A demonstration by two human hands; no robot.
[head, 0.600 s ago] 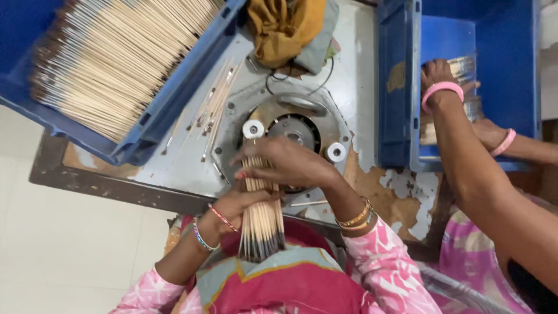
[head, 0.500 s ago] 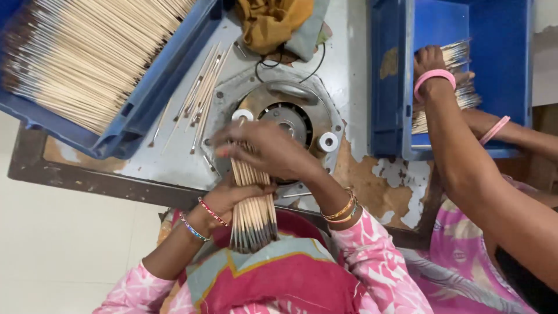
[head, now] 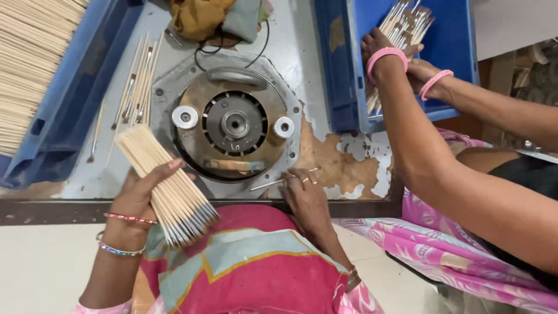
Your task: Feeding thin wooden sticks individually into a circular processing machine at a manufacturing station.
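My left hand [head: 138,195] grips a bundle of thin wooden brush sticks [head: 165,185], held slanted over the table's near edge with the dark tips toward my lap. My right hand [head: 305,197] rests at the table edge right of the bundle. Its fingertips pinch one end of a single thin stick [head: 273,182] that lies flat. Between my hands and beyond them sits a round metal machine disc [head: 235,125] with two white rollers.
A blue crate of pale sticks [head: 35,75] is at far left, with loose brush sticks [head: 135,87] beside it. A co-worker's hands [head: 401,61] handle brushes in a blue crate [head: 447,52] at right. A cloth bundle [head: 209,17] and cable lie behind the machine.
My right hand has let go of the bundle and dropped to a single stick at the table edge. My left hand has carried the bundle left, off the machine disc.
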